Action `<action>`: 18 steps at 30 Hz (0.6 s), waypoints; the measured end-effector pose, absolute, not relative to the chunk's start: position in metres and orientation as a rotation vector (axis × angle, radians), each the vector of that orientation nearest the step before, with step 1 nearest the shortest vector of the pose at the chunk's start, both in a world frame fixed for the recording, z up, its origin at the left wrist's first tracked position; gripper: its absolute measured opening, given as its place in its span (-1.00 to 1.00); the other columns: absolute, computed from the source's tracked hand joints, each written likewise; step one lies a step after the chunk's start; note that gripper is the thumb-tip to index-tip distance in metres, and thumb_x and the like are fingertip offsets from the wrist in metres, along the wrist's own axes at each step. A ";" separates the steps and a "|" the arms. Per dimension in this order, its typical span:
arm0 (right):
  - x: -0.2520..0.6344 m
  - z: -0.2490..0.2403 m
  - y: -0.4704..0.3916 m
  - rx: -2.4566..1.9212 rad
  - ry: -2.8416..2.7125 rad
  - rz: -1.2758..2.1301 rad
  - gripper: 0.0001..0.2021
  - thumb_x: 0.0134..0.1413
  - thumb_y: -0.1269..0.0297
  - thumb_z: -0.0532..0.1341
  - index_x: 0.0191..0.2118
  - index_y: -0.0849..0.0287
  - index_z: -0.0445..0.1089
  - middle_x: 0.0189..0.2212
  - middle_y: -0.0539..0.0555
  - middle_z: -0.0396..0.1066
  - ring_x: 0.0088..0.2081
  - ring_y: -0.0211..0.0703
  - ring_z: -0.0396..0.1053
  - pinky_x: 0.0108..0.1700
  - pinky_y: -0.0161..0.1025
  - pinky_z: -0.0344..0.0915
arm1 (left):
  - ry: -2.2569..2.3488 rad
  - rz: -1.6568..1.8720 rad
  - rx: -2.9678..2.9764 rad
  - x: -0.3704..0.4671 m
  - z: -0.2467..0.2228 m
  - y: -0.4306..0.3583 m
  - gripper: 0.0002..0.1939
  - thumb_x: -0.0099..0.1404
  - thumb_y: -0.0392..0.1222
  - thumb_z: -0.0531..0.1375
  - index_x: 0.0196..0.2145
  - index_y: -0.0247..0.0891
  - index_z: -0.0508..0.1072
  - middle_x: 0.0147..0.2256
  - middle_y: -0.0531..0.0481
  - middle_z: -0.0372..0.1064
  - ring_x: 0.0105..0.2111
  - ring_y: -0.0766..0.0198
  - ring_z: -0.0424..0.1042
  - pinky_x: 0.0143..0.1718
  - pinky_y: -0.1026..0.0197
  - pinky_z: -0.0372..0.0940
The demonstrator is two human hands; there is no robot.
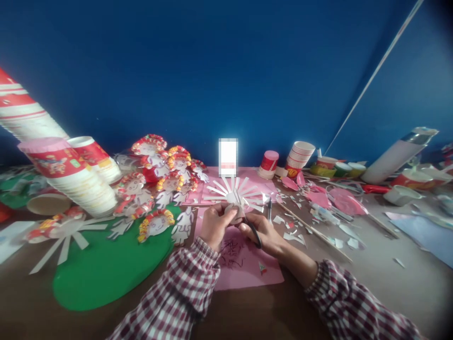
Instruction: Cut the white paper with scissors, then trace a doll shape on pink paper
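Observation:
Between the thumb and fingers of my left hand point(215, 224) is a small piece of white paper point(231, 212). My right hand point(269, 238) is closed round a pair of scissors point(255, 232) with dark handles, whose blades reach up beside the paper. Whether the blades touch it I cannot tell. Just behind my hands, a paper cup cut into spread white strips point(215, 191) lies on pink paper. Below my hands is a pink sheet point(247, 278) with dark pen marks and a small scrap on it. A pen point(269, 210) lies just beyond my right hand.
Several paper-doll figures with red and yellow rims point(155, 225) crowd the left, partly over a green round sheet point(113, 278). Stacked paper cups point(85, 179) lean at far left. On the right are paper scraps point(295, 236), a thin stick point(318, 234) and a cylindrical bottle point(396, 156).

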State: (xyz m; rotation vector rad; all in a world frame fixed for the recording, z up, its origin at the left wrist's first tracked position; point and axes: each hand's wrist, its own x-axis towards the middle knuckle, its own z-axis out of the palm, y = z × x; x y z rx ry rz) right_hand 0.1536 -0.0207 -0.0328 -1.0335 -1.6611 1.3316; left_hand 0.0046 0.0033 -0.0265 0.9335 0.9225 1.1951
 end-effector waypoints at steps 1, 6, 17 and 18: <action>0.153 -0.033 -0.021 -1.036 -1.649 1.349 -0.61 0.00 -0.05 0.20 -0.38 0.26 0.28 -0.57 -0.07 0.13 -0.55 -0.36 0.07 -0.53 -0.40 0.03 | 0.927 1.202 0.941 0.005 -0.027 0.003 -0.81 -0.04 -0.19 0.32 -0.47 -0.37 0.47 -0.53 -0.02 0.44 -0.50 0.30 0.42 -0.42 0.28 0.32; 0.153 -0.037 -0.020 -1.037 -1.642 1.356 -0.64 0.02 -0.01 0.20 -0.41 0.24 0.24 -0.57 -0.08 0.11 -0.55 -0.37 0.06 -0.53 -0.40 0.01 | 0.962 1.221 0.963 0.005 -0.029 0.002 -0.81 -0.03 -0.17 0.31 -0.47 -0.36 0.46 -0.53 -0.03 0.44 -0.52 0.32 0.39 -0.47 0.31 0.27; 0.152 -0.036 -0.020 -1.170 -1.768 1.071 -0.64 0.01 0.03 0.21 -0.50 0.22 0.17 -0.59 -0.11 0.01 -0.53 -0.37 -0.03 -0.53 -0.39 -0.07 | 1.076 1.157 1.092 0.007 -0.026 0.000 -0.82 0.05 -0.12 0.26 -0.49 -0.32 0.47 -0.54 -0.01 0.44 -0.53 0.32 0.37 -0.52 0.34 0.23; 0.152 -0.037 -0.020 -1.202 -1.800 1.002 -0.64 0.01 0.04 0.22 -0.51 0.22 0.16 -0.60 -0.11 0.01 -0.54 -0.37 -0.04 -0.53 -0.39 -0.08 | 1.107 1.156 1.100 0.006 -0.026 0.000 -0.82 0.05 -0.11 0.26 -0.49 -0.31 0.47 -0.53 0.00 0.44 -0.52 0.31 0.38 -0.51 0.34 0.23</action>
